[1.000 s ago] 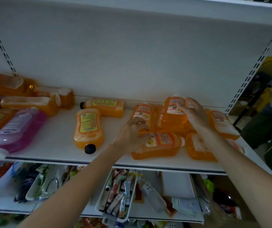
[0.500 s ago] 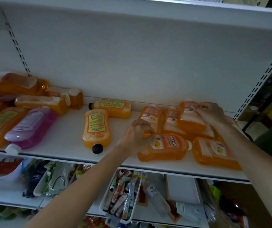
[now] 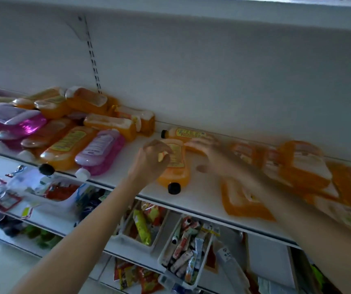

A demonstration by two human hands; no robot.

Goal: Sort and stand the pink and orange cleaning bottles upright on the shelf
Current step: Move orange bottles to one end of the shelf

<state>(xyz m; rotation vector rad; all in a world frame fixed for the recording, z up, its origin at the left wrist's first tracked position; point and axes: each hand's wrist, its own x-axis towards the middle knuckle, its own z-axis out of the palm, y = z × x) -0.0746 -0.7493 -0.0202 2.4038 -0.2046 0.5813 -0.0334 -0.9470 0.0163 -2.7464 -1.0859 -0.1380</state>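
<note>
Head view showed the left hand [image 3: 151,160] with fingers curled over the label end of an orange bottle [image 3: 176,177] that lay flat near the front edge of the shelf [image 3: 202,194], black cap toward that edge; whether it gripped the bottle I could not tell. The right hand [image 3: 210,153] was blurred just beside it, so its state could not be told. A second orange bottle [image 3: 183,133] lay along the back edge. A pink bottle [image 3: 100,151] lay flat toward the left end beside a heap of orange bottles [image 3: 85,102]. More orange bottles [image 3: 304,164], blurred, crowded the right end.
</note>
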